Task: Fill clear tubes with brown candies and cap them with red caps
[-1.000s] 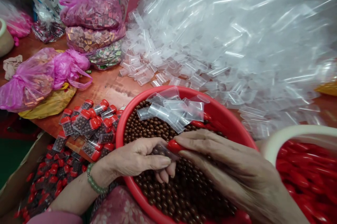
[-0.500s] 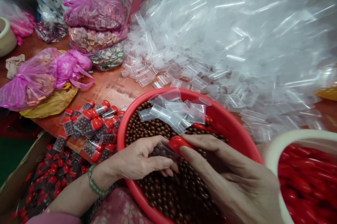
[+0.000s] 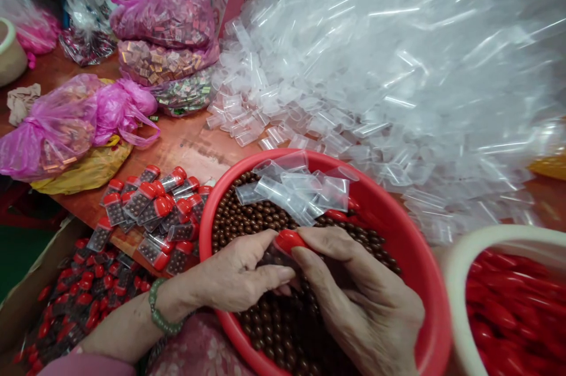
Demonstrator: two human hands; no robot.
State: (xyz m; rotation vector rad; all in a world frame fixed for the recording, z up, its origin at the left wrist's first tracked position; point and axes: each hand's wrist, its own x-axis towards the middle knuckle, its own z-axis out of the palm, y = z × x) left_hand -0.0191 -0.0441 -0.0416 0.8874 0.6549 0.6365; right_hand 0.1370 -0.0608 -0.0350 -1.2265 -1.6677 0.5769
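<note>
My left hand wraps round a small clear plastic tube that has dark balls inside, mostly covered by my fingers. Between thumb and fingers, my right hand pinches a red cap at the tube's mouth. Both hands are over a red basin of shiny brown balls. Several empty clear tubes lie on the balls at the basin's far side, with red caps beside them.
A white tub of red caps stands at right. Loose clear tubes heap behind the basin. Capped, filled tubes lie on the table's left, more in a box below. Pink bags sit at back left.
My right hand has moved left, bringing the red cap closer against the tube in my left hand. The view has shifted slightly.
</note>
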